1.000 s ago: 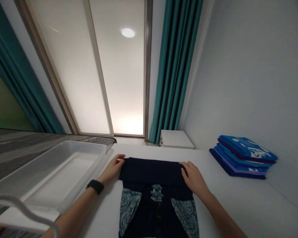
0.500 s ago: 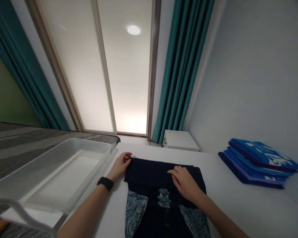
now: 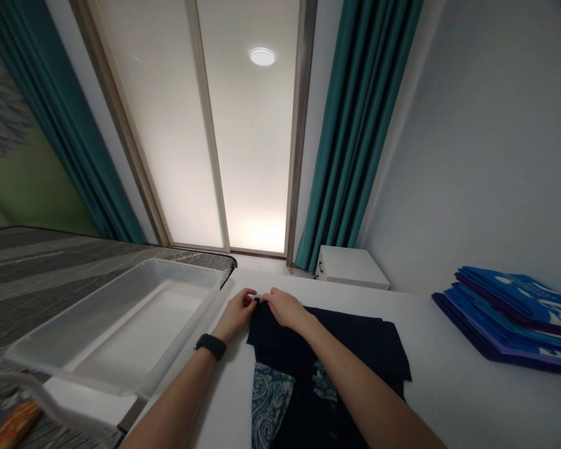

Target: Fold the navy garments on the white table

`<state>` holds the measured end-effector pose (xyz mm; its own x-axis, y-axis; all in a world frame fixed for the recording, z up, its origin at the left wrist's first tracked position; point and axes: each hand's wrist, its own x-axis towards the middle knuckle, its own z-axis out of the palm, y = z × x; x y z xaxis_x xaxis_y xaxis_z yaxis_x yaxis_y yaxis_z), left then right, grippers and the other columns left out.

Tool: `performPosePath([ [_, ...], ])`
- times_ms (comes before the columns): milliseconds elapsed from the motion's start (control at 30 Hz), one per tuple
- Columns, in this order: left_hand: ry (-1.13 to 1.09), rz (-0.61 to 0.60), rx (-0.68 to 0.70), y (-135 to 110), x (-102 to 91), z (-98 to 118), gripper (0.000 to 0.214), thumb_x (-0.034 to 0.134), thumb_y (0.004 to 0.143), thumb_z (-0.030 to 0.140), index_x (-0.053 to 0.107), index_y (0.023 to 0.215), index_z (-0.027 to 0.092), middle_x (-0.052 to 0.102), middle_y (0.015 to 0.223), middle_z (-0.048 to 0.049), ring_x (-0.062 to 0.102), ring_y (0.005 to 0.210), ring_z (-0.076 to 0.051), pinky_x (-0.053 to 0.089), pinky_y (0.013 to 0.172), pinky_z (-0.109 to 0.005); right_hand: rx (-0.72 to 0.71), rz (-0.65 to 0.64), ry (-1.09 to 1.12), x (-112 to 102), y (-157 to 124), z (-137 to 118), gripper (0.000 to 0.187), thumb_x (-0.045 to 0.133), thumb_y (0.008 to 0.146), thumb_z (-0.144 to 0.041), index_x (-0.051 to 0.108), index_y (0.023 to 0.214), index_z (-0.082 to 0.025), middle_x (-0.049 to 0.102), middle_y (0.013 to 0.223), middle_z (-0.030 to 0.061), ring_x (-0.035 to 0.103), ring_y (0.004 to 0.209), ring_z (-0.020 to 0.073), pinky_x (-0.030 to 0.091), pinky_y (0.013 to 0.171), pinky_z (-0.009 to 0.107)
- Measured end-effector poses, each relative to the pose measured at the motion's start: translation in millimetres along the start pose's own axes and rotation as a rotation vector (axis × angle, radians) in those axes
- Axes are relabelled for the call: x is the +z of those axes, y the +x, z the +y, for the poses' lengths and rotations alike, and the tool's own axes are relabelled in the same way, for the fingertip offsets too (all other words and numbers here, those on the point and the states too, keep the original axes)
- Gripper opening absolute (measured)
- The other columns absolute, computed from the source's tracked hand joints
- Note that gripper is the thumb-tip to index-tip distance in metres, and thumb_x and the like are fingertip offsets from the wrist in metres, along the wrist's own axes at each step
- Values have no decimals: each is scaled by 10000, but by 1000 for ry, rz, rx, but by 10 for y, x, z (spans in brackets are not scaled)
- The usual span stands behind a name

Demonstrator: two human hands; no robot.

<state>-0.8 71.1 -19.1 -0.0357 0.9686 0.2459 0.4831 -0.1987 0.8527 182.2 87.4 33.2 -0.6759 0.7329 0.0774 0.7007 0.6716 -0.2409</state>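
A dark navy garment [image 3: 355, 337] with paisley-patterned patches lies on the white table [image 3: 430, 399], its far part folded over toward me. At its far left corner, my left hand [image 3: 238, 312] pinches the cloth edge between thumb and fingers; a dark watch is on that wrist. Right beside it my right hand [image 3: 283, 307] has its fingers closed on the same far edge. My right forearm crosses over the garment and covers part of the patterned patch in the middle.
To the left stands a clear plastic bin [image 3: 121, 330] next to a bed with a striped grey cover [image 3: 65, 268]. A stack of folded blue and purple cloths [image 3: 514, 321] sits at the right by the wall. Beyond the table is a small white cabinet [image 3: 350, 268].
My right hand has moved left from the garment's right side to its far left corner, beside my left hand. My left hand stays at the corner. The view has shifted slightly left.
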Motion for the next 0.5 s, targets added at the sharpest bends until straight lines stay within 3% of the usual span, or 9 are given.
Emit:
performPosePath([
  [167, 23, 15, 6, -12, 11, 24, 230, 520, 777, 257, 615, 969, 174, 637, 684, 4, 607, 651, -169, 458, 631, -280, -1, -39, 0, 46, 94, 20, 231, 454, 933, -169, 581, 1105, -255, 586, 1045, 51, 615, 892, 185, 428, 742, 293],
  [500, 38, 38, 3, -36, 46, 68, 188, 490, 793, 239, 601, 935, 188, 655, 710, -4, 629, 674, -179, 453, 633, -278, -29, -14, 3, 111, 104, 56, 149, 441, 961, -206, 552, 1050, -252, 603, 1012, 37, 601, 910, 184, 408, 735, 282],
])
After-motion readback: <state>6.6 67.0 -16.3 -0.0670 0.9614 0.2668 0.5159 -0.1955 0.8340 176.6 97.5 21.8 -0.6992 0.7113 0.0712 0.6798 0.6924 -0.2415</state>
